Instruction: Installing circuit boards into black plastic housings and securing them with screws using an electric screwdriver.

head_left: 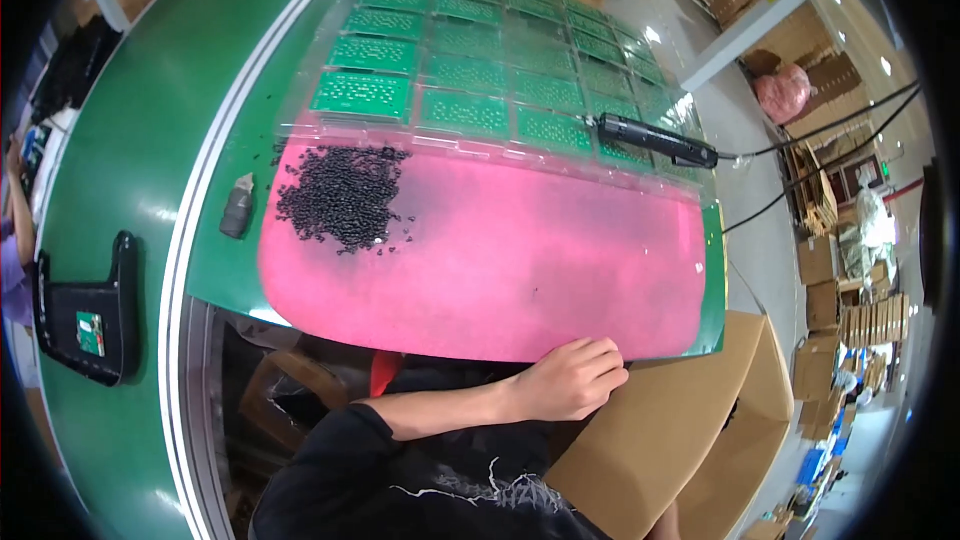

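My left hand (pixel 572 380) reaches across my body to the front edge of the pink mat (pixel 480 280), beside a cardboard box flap (pixel 650 430). Its fingers are curled closed; whatever they hold, if anything, is hidden. Only a sliver of my right hand or wrist (pixel 664 524) shows at the lower edge, against the open cardboard box (pixel 745 440); its fingers are out of sight. Toward the mat's far left lies a heap of small black parts (pixel 345 195), with a few strays around it.
Behind the mat, clear plastic trays hold several green circuit boards (pixel 465 112). A black electric screwdriver (pixel 655 138) with a cable lies across them. At left are a dark wrapped object (pixel 237 208), a metal rail (pixel 180 270) and a black plastic housing (pixel 90 325) on the green conveyor belt.
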Available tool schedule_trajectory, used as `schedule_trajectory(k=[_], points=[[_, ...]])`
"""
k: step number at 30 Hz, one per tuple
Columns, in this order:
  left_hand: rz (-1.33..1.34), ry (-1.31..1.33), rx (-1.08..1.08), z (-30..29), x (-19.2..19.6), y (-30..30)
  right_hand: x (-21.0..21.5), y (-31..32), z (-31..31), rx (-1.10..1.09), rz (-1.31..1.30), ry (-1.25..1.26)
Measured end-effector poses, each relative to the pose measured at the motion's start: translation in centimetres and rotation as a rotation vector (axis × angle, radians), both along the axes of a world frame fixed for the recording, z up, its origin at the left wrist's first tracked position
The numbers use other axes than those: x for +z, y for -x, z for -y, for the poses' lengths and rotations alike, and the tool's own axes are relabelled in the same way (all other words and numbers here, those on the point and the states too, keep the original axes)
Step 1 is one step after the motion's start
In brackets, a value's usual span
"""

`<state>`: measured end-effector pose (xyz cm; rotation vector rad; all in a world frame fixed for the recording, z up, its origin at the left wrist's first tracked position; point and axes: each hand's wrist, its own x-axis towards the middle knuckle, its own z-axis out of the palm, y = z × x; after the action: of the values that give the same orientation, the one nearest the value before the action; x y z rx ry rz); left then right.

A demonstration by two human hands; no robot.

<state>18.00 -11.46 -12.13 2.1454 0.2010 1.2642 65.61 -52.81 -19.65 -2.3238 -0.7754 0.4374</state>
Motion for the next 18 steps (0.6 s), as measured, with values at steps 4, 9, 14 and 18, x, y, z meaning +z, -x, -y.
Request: schedule_trajectory(k=[4,9,14,18], points=[[0.084,0.012,0.042,-0.4,0.6,-0.1,4.0,4.1,-0.7,-0.199,-0.009,-0.001],[0.048,0.109,-0.047,-0.9,1.1,0.2,12.8,6.9,-2.2,-0.243,-0.330,-0.313],[0.073,0.333,-0.221,-1.1,2.9,1.1,21.7,17.9,-19.0,-0.536,-0.538,-0.586],[0.020,0.369,-0.190,-2.0,6.1,4.6,22.0,21.7,-24.8,-0.115,-0.609,-0.450]])
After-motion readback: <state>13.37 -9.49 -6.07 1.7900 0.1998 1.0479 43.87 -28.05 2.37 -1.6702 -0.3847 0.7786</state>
